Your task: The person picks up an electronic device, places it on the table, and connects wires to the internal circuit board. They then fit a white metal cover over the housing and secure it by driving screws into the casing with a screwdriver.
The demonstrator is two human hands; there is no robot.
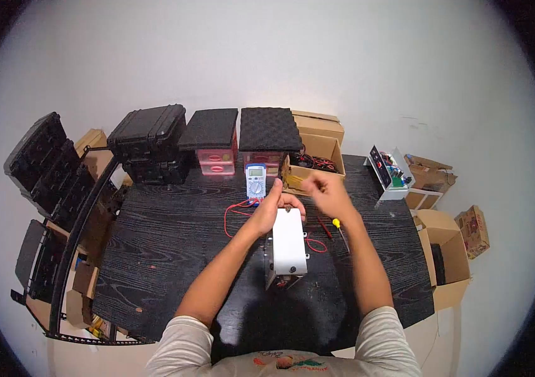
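Observation:
A white metal-cased box stands on the black table in front of me, with black screws on its top and small tabs along its right side. My left hand is wrapped round its far end, thumb pointing up. Up and to the right of that end, my right hand hangs in the air with its fingers curled together; what they pinch, if anything, is hidden. Below it lies a yellow-handled screwdriver. A multimeter with red leads stands behind my left hand, and a red probe lies right of the box.
Black hard cases and red drawer boxes with black foam on top line the back of the table. A carton holds cables. An opened white unit with a circuit board sits at the back right. Cartons stand beyond the right edge.

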